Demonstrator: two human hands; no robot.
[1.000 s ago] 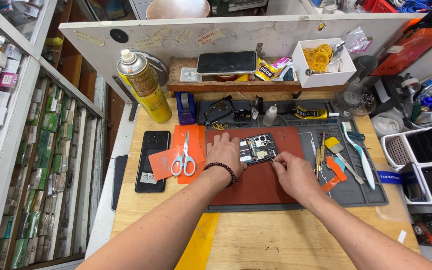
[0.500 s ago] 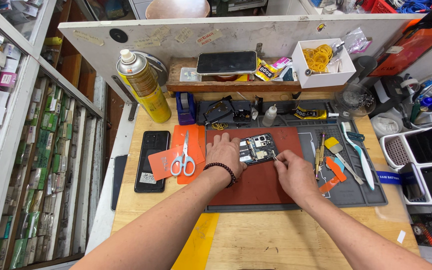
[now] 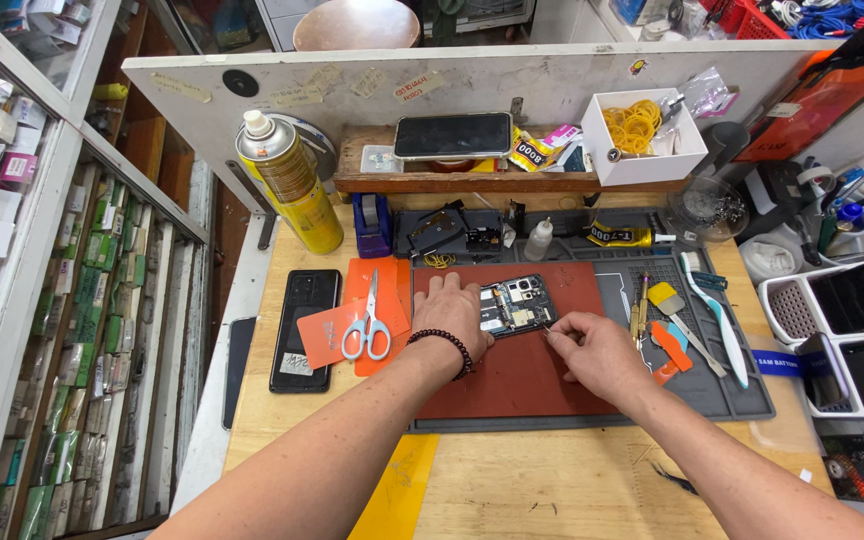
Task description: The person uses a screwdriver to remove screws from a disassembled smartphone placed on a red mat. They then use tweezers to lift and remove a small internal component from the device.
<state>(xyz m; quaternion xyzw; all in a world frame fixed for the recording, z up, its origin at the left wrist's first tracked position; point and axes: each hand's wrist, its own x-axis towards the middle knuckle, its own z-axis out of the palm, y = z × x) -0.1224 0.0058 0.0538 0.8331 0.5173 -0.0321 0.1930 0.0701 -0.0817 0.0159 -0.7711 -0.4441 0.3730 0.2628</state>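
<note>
An opened phone (image 3: 518, 305) with its boards showing lies on a dark red work mat (image 3: 527, 370). My left hand (image 3: 454, 312), with a bead bracelet at the wrist, rests flat on the phone's left end and holds it down. My right hand (image 3: 592, 350) is closed around a thin metal tool whose tip touches the phone's right edge.
White-handled scissors (image 3: 365, 325) lie on orange cards left of the mat, beside a black phone (image 3: 305, 326). A yellow spray can (image 3: 292, 183) stands at the back left. Hand tools (image 3: 687, 335) lie to the right. A box of rubber bands (image 3: 644, 135) sits on a wooden shelf (image 3: 472, 182).
My right hand has shifted slightly left toward the phone's edge. My left hand stays on the phone.
</note>
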